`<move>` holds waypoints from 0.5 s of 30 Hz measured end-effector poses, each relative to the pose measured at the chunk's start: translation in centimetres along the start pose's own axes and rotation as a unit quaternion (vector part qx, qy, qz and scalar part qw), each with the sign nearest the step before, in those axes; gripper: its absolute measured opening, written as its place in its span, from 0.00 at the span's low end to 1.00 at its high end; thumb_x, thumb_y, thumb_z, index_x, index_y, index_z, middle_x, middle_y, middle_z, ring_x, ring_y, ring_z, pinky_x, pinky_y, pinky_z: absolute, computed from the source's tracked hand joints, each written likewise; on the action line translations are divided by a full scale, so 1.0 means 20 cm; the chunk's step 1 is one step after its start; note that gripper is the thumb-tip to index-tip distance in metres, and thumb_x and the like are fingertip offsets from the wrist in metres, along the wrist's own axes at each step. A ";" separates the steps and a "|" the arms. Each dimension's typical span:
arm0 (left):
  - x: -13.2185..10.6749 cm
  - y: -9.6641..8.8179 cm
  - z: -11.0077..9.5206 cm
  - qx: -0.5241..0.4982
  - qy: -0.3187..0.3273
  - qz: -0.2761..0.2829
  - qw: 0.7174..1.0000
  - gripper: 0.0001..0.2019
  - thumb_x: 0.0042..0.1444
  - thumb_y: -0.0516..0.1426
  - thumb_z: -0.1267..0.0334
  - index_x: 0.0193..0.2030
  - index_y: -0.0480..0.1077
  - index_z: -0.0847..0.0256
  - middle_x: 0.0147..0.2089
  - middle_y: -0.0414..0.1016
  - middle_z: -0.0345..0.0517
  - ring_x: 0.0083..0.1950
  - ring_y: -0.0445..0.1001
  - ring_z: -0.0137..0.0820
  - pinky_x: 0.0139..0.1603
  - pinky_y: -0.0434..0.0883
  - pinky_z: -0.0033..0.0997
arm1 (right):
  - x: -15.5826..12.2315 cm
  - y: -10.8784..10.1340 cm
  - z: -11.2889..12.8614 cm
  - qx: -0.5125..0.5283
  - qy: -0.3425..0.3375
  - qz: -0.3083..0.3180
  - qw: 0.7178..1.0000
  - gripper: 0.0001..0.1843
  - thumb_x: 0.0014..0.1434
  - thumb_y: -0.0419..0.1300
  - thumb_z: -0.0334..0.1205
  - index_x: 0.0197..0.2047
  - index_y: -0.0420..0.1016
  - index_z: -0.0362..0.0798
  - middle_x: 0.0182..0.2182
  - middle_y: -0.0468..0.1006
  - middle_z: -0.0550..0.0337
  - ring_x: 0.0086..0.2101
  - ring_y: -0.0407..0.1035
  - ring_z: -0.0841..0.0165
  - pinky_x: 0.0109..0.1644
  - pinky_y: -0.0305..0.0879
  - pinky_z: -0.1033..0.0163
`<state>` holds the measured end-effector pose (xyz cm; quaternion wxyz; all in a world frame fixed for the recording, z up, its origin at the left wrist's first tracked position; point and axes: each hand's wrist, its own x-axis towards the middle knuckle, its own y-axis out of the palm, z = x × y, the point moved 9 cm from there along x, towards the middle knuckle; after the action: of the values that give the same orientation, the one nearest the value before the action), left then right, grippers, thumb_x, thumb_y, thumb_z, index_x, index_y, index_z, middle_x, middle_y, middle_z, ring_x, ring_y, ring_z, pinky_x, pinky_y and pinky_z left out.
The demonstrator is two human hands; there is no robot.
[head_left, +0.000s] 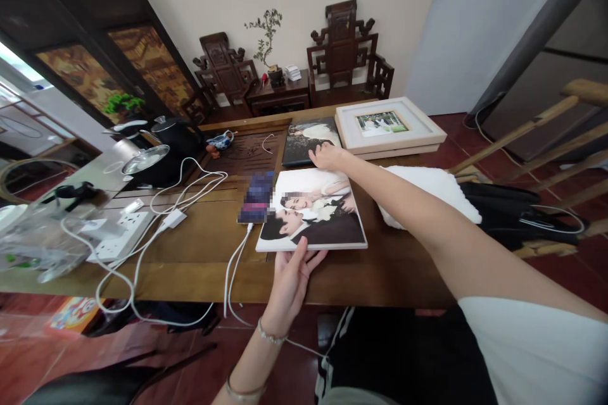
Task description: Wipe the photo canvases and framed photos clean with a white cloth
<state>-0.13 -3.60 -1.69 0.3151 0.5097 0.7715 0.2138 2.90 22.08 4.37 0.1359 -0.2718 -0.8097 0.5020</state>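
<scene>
My left hand [292, 281] grips the near edge of a square photo album [316, 209], thumb on top and fingers underneath. Its white-edged cover shows a couple in wedding clothes. Reaching across from the right, my right hand [329, 157] has its fingers bent over the near right edge of a dark-covered photo album [308, 139]; the fingertips are partly hidden. Just left of the near album lies a phone [256, 199] with a white cable plugged in. Behind my right forearm, a white-framed photo [382, 121] rests on a box.
On the left stand a power strip [123, 235] with tangled white cables, a black kettle [173, 136], a glass lid [146, 159] and clear plastic packaging [42, 240]. A white fluffy cloth [427, 193] lies on the right, beside a wooden chair [536, 139].
</scene>
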 end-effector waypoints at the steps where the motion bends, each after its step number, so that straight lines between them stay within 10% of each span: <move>1: 0.00 0.00 0.00 0.001 -0.001 -0.003 1.000 0.24 0.51 0.70 0.67 0.55 0.70 0.56 0.51 0.82 0.47 0.46 0.83 0.37 0.59 0.75 0.53 | 0.00 -0.02 0.00 0.003 -0.001 -0.004 1.000 0.29 0.62 0.44 0.21 0.67 0.57 0.25 0.52 0.73 0.20 0.50 0.73 0.51 0.50 0.61 0.47; 15: 0.19 0.09 -0.08 0.005 0.009 0.011 1.000 0.21 0.55 0.66 0.72 0.55 0.72 0.58 0.53 0.81 0.48 0.48 0.83 0.37 0.62 0.74 0.51 | 0.04 -0.31 -0.14 0.051 0.076 -0.115 0.989 0.25 0.58 0.46 0.20 0.57 0.66 0.28 0.47 0.77 0.26 0.48 0.73 0.51 0.43 0.65 0.53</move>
<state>-1.19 0.63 -0.43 0.3027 0.5177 0.7701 0.2177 1.74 22.42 11.07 0.2673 -0.2069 -0.7962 0.5018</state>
